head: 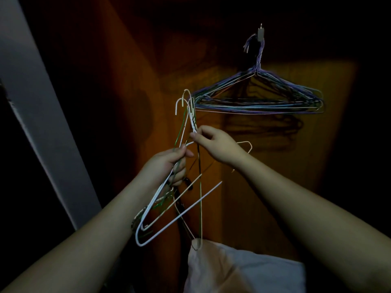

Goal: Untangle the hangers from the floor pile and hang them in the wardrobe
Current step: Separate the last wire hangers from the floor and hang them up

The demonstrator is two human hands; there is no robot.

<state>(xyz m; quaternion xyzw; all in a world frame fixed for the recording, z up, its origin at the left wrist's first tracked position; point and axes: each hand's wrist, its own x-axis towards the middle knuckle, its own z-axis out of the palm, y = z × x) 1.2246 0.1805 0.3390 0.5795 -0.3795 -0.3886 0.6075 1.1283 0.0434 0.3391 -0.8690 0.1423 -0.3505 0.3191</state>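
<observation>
Both hands (169, 163) grip tangled white and green wire hangers (167, 210).

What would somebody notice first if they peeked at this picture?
First, the tangled bunch of wire hangers at centre, gripped by the left hand, while the right hand pinches a twisted neck near the hooks. Next, the neat stack of hung hangers on a wall hook, upper right, against the orange wooden panel.

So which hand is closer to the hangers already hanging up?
Right. The right hand is just below-left of the hung hangers, pinching the held bunch. The left hand grips it lower, farther left.
</observation>
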